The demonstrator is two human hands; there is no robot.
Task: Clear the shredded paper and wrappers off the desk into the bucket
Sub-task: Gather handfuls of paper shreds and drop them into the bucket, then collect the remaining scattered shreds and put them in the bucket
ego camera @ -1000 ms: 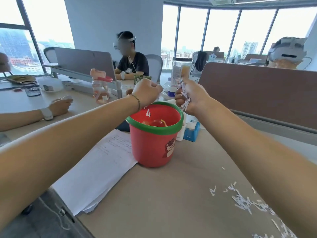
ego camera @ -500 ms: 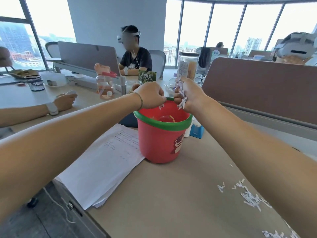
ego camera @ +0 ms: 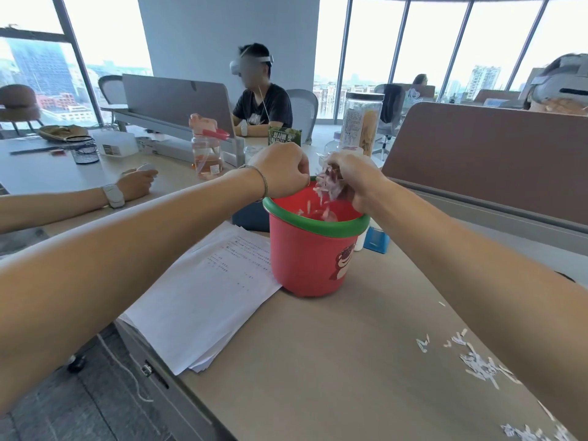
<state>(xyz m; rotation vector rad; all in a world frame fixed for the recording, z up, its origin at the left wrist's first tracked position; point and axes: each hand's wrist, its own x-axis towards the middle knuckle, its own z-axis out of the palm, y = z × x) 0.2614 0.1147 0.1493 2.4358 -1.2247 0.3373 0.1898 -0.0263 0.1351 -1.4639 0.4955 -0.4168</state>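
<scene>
Right grip (ego camera: 353, 176) loosely apart, shredded paper (ego camera: 327, 186) spilling beneath it into bucket (ego camera: 315, 259), left grip (ego camera: 281, 170) fisted together

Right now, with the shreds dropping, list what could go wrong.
1. The right hand releases shredded paper near the bucket rim; light strips may drift out onto the desk.
2. The left hand rests at the rim; a nudge could tip the bucket.
3. Loose shreds lie beside the right forearm, which could sweep them off the desk edge.
</scene>
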